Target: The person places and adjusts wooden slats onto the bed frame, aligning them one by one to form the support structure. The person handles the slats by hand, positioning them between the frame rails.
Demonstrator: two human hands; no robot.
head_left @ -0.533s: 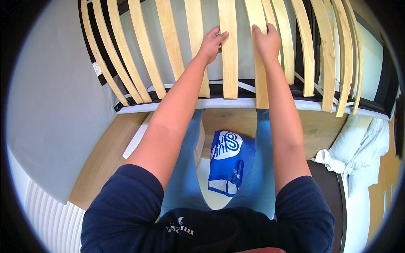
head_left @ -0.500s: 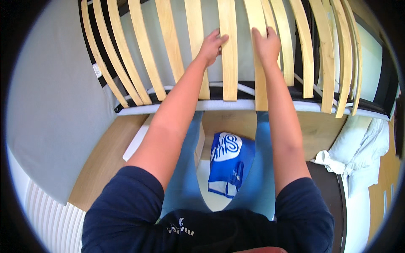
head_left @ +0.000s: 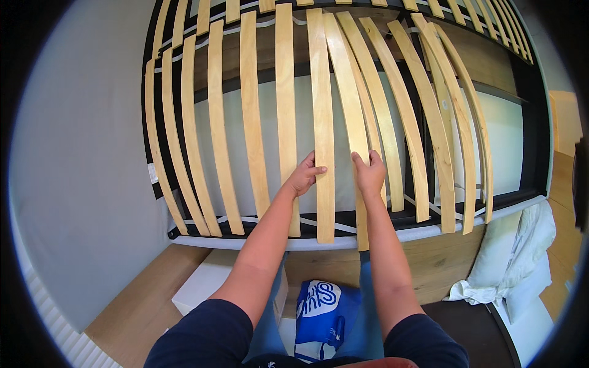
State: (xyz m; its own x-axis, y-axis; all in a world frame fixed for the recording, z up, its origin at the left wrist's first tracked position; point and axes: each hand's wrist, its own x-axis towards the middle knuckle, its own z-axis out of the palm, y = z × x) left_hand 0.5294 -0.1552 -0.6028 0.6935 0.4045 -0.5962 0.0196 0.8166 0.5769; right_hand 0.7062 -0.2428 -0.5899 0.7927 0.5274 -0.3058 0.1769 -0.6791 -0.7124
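Wooden bed slats lie side by side across a dark bed frame [head_left: 196,95]. My left hand [head_left: 305,175] grips one pale bed slat [head_left: 323,116] by its left edge; the thumb is on top and the other fingers are mostly hidden beneath. Just to the right, my right hand [head_left: 370,175] is closed round the neighbouring bed slat [head_left: 347,92], thumb over its face and fingers at its right edge. The near ends of these two slats reach the light padded side rail [head_left: 307,243]. Toward the right, several slats overlap and sit at an angle.
A blue bag [head_left: 328,322] is on the floor between my legs, beside a white box [head_left: 205,279]. White bedding [head_left: 509,251] is heaped at the right. A grey panel [head_left: 80,153] rises on the left. A second row of slats [head_left: 267,6] runs along the far side.
The view has tilted up, so the slats' far ends and the second row now show. Both hands appear lower in the picture, still on the same two slats.
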